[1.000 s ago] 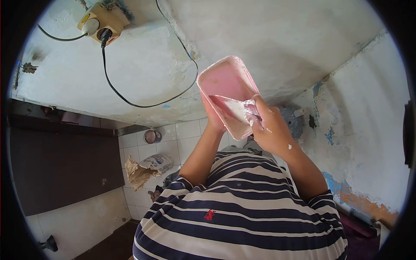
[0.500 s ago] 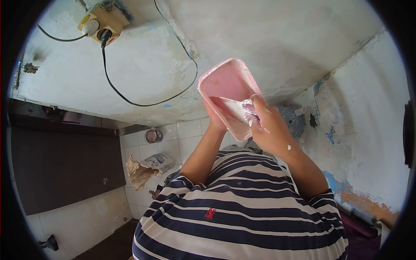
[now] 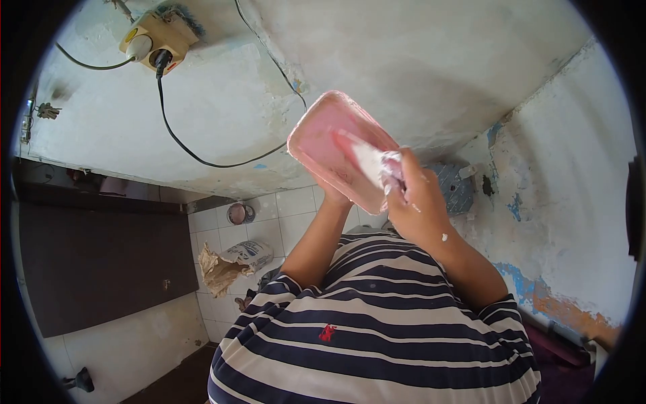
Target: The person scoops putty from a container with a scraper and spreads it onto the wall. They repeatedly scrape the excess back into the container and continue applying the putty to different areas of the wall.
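Observation:
A pink rectangular plastic tub, smeared with white paste along its rim, is tilted so its inside faces me. My left hand supports it from beneath and behind, its fingers mostly hidden by the tub. My right hand is closed round the handle of a putty knife, whose blade is coated in white paste and blurred by motion. The blade lies over the inside of the tub. Blobs of white paste stick to my right fingers and wrist.
Ahead is a patchy plastered wall with a socket box and hanging black cable. On the tiled floor stand an open paper sack and a small bucket. A dark panel is at left.
The tub has tipped and turned leftward, showing more of its inside. The putty knife's blade has swung up along the tub's inside, and my right hand has shifted slightly.

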`<action>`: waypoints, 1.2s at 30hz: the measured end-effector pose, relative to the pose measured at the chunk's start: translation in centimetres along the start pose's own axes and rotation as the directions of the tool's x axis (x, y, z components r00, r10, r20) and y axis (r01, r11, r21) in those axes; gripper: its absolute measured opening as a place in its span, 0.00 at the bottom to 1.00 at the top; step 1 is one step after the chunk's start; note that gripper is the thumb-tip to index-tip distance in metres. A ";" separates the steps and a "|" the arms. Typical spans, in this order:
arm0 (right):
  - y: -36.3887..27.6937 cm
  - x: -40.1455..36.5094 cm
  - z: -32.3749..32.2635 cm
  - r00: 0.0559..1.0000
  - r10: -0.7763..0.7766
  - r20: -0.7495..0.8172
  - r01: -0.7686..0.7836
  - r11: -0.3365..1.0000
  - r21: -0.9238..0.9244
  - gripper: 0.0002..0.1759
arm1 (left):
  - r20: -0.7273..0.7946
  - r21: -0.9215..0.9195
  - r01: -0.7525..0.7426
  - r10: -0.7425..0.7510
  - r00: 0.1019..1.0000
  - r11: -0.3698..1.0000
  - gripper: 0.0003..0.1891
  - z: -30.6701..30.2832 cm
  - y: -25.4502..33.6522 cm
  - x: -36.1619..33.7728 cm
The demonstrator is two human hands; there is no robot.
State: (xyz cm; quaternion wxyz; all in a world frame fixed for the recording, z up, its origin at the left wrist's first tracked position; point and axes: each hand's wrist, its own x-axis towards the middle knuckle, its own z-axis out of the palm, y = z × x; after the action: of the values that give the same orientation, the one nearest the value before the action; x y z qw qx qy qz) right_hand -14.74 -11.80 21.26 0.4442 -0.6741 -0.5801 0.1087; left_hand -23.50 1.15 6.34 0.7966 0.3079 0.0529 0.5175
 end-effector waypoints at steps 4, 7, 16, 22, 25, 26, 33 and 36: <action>-0.9 -0.3 0.3 0.987 0.133 -0.088 -0.103 0.954 0.281 0.19 | 0.013 0.083 -0.006 0.005 1.000 0.997 0.42 -3.7 -2.0 0.4; -0.6 -0.7 0.7 0.998 -0.057 -0.020 0.058 0.998 0.022 0.18 | -0.033 0.210 -0.030 0.037 0.999 0.977 0.44 -4.6 -1.6 0.6; 0.3 0.2 -0.5 0.989 0.127 0.073 -0.133 0.988 0.081 0.14 | 0.150 -0.034 -0.023 0.028 0.988 0.999 0.44 -3.2 0.0 -0.7; 0.3 0.2 -1.0 0.987 0.162 0.011 -0.161 0.968 0.191 0.16 | 0.046 0.061 -0.045 0.043 0.998 0.997 0.43 -2.3 0.6 -1.7; 0.4 -0.1 -1.0 0.975 0.185 0.120 -0.199 0.972 0.122 0.19 | 0.022 0.115 -0.047 0.045 0.999 0.992 0.43 -2.6 0.2 -1.4; 0.6 -0.2 -0.8 0.977 0.153 0.149 -0.169 0.981 0.098 0.19 | 0.017 0.129 -0.049 0.047 0.999 0.990 0.44 -2.5 -0.1 -1.1; 0.3 -0.9 -1.3 0.992 0.090 0.087 -0.087 0.996 -0.036 0.18 | -0.040 0.238 -0.043 0.054 0.998 0.970 0.45 -2.0 -0.6 -1.2; 0.7 -1.2 -1.7 0.997 0.054 -0.050 -0.055 0.998 -0.018 0.16 | 0.060 -0.057 0.018 -0.015 0.998 0.998 0.44 -0.6 -0.7 -1.1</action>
State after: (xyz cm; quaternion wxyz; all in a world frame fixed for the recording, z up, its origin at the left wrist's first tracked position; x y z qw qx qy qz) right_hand -13.51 -13.64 21.32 0.4486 -0.6965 -0.5513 0.0984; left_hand -23.65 0.31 5.20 0.8105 0.2998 0.0170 0.5029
